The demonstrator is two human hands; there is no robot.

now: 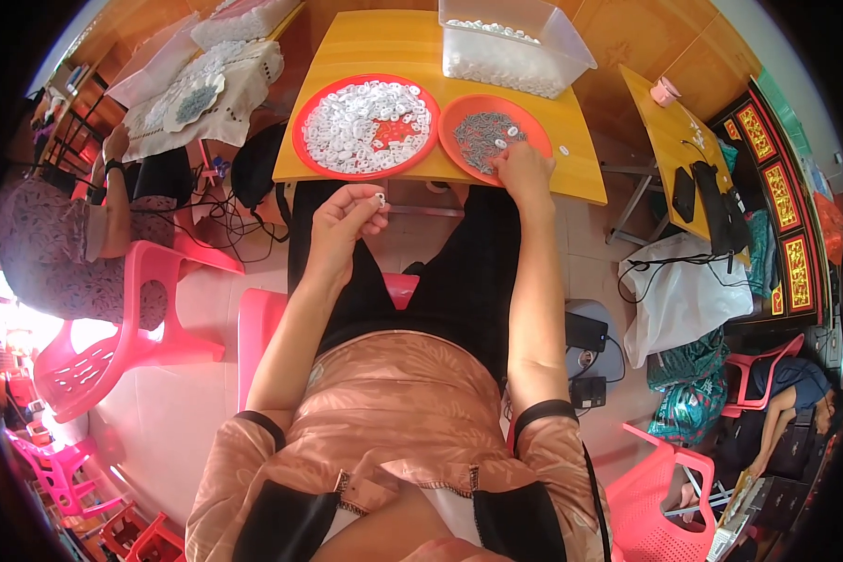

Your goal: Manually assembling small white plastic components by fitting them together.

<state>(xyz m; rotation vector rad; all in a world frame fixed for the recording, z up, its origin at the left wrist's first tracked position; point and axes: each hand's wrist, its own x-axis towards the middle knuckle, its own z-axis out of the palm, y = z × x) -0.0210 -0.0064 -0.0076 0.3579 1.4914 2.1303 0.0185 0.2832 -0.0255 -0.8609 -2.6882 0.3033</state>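
My left hand [339, 229] is raised just off the table's near edge. Its thumb and fingertips pinch a small white plastic piece [381, 199]. Over the orange-red plate [534, 117], my right hand [525, 172] reaches down with its fingers drawn together; whatever lies between the fingertips is hidden. Many thin grey metal pieces [476, 137] fill that plate, and a few white plastic pieces [500, 144] rest on them. To its left, a round red tray [302, 147] carries a wide heap of small white plastic pieces [347, 126], with a bare red patch right of the middle.
On the yellow table [365, 42], a clear plastic bin [510, 66] of white pieces stands behind the plate. Another person [84, 225] works at a cloth-covered table on the left. Pink chairs [145, 318] flank me. A side table [670, 140] with a pink cup stands right.
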